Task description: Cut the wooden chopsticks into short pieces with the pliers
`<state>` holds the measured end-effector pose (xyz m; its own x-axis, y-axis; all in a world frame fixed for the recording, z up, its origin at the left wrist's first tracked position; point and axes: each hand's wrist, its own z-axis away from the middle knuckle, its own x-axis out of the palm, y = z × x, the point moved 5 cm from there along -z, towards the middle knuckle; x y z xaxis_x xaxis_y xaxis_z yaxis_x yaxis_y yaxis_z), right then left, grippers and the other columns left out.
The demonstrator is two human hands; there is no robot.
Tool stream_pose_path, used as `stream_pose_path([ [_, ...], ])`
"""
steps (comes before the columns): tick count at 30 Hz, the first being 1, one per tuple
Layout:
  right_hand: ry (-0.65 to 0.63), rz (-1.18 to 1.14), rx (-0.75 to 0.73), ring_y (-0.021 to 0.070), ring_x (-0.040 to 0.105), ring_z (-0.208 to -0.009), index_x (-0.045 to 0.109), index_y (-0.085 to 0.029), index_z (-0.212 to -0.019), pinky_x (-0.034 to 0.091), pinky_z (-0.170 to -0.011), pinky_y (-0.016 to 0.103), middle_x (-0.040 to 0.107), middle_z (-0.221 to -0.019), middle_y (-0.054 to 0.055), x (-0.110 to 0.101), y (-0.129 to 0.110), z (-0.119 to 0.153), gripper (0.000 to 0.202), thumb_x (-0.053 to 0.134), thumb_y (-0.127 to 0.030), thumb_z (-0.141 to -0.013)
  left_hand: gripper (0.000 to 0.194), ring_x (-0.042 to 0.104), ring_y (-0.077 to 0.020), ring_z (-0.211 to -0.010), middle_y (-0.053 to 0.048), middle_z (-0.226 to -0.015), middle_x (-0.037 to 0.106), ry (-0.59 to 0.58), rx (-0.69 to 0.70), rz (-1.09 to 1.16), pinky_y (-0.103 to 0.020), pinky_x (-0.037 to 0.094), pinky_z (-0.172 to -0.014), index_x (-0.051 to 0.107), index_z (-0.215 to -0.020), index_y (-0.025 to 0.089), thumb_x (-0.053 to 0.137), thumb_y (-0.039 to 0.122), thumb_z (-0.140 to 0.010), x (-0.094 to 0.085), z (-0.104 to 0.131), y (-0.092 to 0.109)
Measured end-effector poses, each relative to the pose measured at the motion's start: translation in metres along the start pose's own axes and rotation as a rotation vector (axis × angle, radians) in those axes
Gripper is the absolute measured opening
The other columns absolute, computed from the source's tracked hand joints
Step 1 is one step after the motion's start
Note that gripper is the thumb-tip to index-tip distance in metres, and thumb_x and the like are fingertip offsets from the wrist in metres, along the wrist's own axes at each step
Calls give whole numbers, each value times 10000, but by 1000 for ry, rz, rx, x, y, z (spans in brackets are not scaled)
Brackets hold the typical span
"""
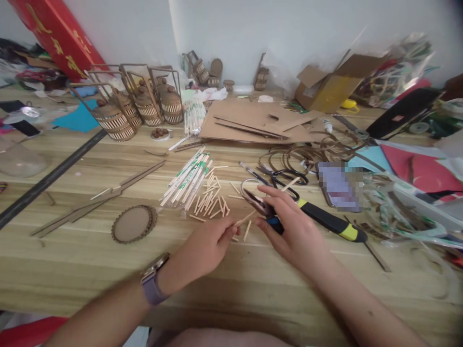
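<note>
My left hand [219, 241] is closed in a pinch on a thin wooden stick [245, 219], which points up and right toward my other hand. In my right hand [289, 224] is a pair of pliers [261, 205] with dark jaws and a blue-black handle, the fingers wrapped round it. The jaws are above the stick; whether they touch it I cannot tell. Short cut sticks [210, 197] lie scattered just beyond my left hand. Behind them is a pile of paper-wrapped chopsticks [190, 176]. To the left rests a round cardboard disc [133, 224] with a ridged edge.
Small lantern-like baskets with handles [144, 103] stand at the back left. A cardboard sheet [249, 120] lies at the back middle. Scissors [289, 177], a black-and-yellow utility knife [331, 221], coiled brown strips [300, 152] and a phone [338, 185] are on the right.
</note>
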<state>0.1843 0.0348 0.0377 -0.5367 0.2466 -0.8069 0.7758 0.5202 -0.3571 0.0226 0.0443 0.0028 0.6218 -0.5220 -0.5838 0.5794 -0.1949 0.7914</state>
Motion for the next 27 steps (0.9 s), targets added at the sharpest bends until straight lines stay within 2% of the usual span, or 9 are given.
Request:
stream_pose_path([
  [2,-73,76,40,286,638,-930,549,-173,-1005,499,-763,391,667,-1007,136,11,3,0,154,535,-283,-898,207,610,-183,-742,-31,-792,647,49,21,-163,-270,402,-661,538,-861,193,355,231,-949,1,1,3],
  [4,-127,160,116,266,644,-746,559,-178,-914,480,-634,355,662,-823,84,18,6,3,130,540,-305,-893,206,631,-212,-772,-60,-830,673,62,15,-333,-289,401,-656,552,-895,192,350,193,-939,2,3,5],
  [8,-185,285,227,252,640,-627,524,-189,-821,396,-519,309,646,-761,62,25,7,10,187,519,-358,-902,258,658,-251,-727,-89,-792,695,30,-13,-563,-312,397,-603,570,-922,187,314,200,-951,6,5,8],
  [20,-320,425,304,264,661,-644,520,-182,-815,324,-519,299,661,-751,71,27,0,8,177,540,-340,-894,278,680,-264,-690,-95,-761,705,3,-59,-691,-327,453,-587,581,-933,187,305,152,-937,6,8,13],
  [27,-331,487,316,281,665,-666,543,-181,-834,314,-535,312,668,-771,79,26,-2,7,197,528,-365,-904,273,678,-274,-677,-102,-740,701,7,-74,-726,-345,476,-590,580,-930,182,308,160,-938,6,6,12],
])
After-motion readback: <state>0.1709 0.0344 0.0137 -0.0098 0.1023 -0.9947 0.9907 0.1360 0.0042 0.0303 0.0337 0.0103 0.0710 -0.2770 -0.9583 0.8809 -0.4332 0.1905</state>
